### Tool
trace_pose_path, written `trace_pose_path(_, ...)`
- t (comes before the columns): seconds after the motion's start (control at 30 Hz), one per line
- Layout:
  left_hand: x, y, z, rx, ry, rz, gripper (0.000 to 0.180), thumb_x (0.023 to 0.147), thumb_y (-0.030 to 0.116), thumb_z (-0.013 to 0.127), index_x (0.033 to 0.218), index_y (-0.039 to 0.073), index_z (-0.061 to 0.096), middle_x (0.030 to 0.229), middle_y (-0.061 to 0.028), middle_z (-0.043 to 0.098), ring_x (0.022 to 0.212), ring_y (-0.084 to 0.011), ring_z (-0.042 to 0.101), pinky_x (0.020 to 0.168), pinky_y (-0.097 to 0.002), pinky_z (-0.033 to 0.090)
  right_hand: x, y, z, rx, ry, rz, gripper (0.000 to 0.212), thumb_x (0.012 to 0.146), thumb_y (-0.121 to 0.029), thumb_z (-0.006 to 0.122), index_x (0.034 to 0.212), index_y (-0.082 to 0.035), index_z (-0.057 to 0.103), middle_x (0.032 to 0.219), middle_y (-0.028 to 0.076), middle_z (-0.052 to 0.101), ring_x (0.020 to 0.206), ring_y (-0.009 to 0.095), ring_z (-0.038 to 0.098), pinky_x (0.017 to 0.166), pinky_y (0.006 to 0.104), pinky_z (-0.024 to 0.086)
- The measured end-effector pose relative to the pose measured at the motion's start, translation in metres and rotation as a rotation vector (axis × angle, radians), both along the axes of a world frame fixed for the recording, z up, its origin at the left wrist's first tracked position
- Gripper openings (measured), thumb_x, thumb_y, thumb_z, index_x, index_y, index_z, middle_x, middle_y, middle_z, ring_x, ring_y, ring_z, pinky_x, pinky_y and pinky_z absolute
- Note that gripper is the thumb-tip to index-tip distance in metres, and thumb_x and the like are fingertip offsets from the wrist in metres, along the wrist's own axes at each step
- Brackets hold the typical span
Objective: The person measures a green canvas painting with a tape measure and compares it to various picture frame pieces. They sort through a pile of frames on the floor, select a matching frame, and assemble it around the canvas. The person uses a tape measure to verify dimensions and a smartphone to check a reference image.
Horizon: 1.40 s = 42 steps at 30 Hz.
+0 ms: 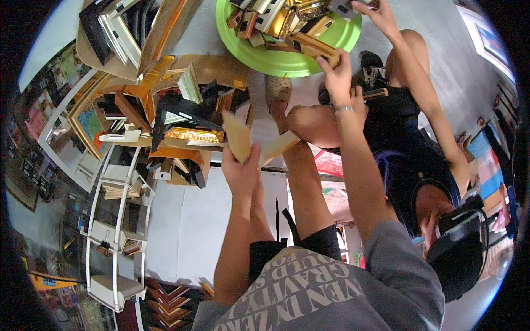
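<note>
Mirror frame: a pale, rounded edge curves down at the left of the frame.
White rack: and here it is, tiers stacked at lower left, pale strips on a shelf.
Upper box: brown cardboard at upper left, black and silvery frame pieces standing in it.
Lower box: below that one, orange tape round its edges, crammed with black, white and ornate gold pieces.
Chevrons: a column of frame corners, points lined up at the bottom left.
Left hand: left of centre, fingers closed round the lower end of a pale block, which tips upward, blurred, just beside the lower box.
Tub: bright green, top centre, heaped with gold, white and brown pieces.
Loose piece: a pale strip slanting near centre, right of the left hand; what supports it, I can't tell.
Right hand: right of top centre, thumb and fingers pinching the near end of a tan strip at the tub's lower rim.
Co-worker: right side, dark clothes, one hand at a grey piece over the tub, the other partly behind the right forearm.
</note>
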<state>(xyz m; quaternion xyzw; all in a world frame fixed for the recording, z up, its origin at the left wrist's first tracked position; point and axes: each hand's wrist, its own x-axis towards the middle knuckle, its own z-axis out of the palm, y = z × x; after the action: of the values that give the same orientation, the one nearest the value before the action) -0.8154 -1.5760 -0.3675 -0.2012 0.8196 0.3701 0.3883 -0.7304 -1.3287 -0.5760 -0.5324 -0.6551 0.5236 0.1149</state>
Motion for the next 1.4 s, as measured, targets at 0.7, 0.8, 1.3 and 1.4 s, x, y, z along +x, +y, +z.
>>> trace_pose_path(0.7,-0.124,0.134,-0.103,0.335,0.079,-0.293,0.067,0.088,0.04,0.068,0.137,0.001,0.044,0.121,-0.0149,0.058,0.111,-0.0238,0.056,0.095,-0.0343,0.044,-0.041,-0.018,0.23,-1.104,0.559,-0.94,0.048,0.097,-0.05,0.049,0.108,-0.004,0.061,0.066,0.003,0.059,0.05,0.011,0.055,0.045,0.0185,0.048)
trace_pose_path(0.8,-0.093,0.128,0.003,0.727,-0.313,-0.104,0.061,0.098,0.041,0.053,0.143,0.002,0.039,0.123,-0.0085,0.059,0.111,-0.0207,0.055,0.094,-0.0316,0.044,-0.039,-0.041,0.278,-1.114,0.423,-0.937,0.043,0.098,-0.047,0.048,0.109,-0.007,0.059,0.067,0.004,0.061,0.051,0.013,0.058,0.044,0.0198,0.049)
trace_pose_path(1.3,-0.032,-0.001,0.395,1.326,-0.191,0.169,0.043,0.104,0.047,0.029,0.113,0.008,0.044,0.085,-0.0094,0.058,0.06,-0.0166,0.059,0.053,-0.0285,0.053,0.017,-0.172,0.651,-0.19,0.468,0.157,0.033,0.101,-0.031,0.05,0.11,0.0,0.058,0.081,0.004,0.059,0.07,0.009,0.056,0.062,0.0237,0.046)
trace_pose_path(1.4,0.005,-0.017,0.466,1.304,-0.159,0.038,0.04,0.104,0.048,0.029,0.112,0.011,0.044,0.088,-0.0076,0.057,0.061,-0.0151,0.058,0.052,-0.028,0.053,0.052,-0.201,0.699,0.151,0.5,0.176,0.028,0.095,-0.021,0.058,0.112,0.002,0.057,0.089,0.008,0.059,0.077,0.013,0.057,0.069,0.0277,0.047)
